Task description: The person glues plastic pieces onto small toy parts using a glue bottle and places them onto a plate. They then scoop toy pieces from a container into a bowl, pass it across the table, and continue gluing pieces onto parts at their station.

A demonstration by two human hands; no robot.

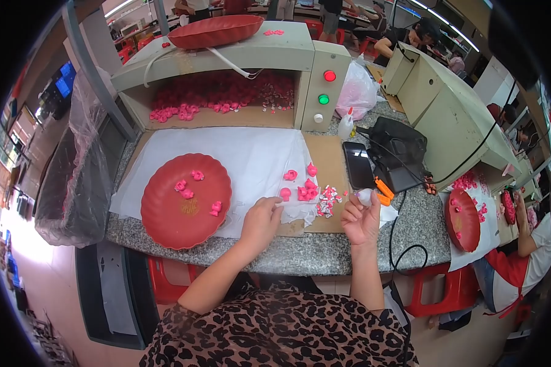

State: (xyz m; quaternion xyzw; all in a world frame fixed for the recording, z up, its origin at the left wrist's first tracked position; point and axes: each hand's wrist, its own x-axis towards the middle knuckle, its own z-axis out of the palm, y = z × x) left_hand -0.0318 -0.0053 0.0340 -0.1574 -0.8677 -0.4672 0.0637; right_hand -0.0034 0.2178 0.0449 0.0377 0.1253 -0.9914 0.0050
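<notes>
We've got a red dish point(165, 214) at L on the white sheet point(257, 153), w/ a few pink figures point(216, 208) in it, mostly bare otherwise. Behind, the machine point(281, 54) has an open chamber crammed w/ pink pcs point(177, 112), plus small pink-and-white bits at its R end. Another red dish point(215, 32) sits on top; from our angle we can't see inside. Clear plastic bag point(358, 88) beside the machine holds smth pinkish, contents blurry. At far R, a co-worker's red dish point(465, 214) has a pc or two in it. Dark bin point(142, 287) under the table edge, partly cut off by our sleeve.

Our R hand point(361, 223) has thumb & fingertips clamped on a small white pc point(365, 196), held up over the table's front; fingers cover part of it, so exact shape's unclear. Our L hand point(260, 221) has thumb & index close together by a lone pink figure point(285, 194); can't tell if they grip anything. More figs in a loose cluster point(307, 190) btwn the hands, w/ a heap of tiny pink/white parts point(329, 202) just R of it, too small to make out individually. Co-worker at R edge is cut off by the lens border.
</notes>
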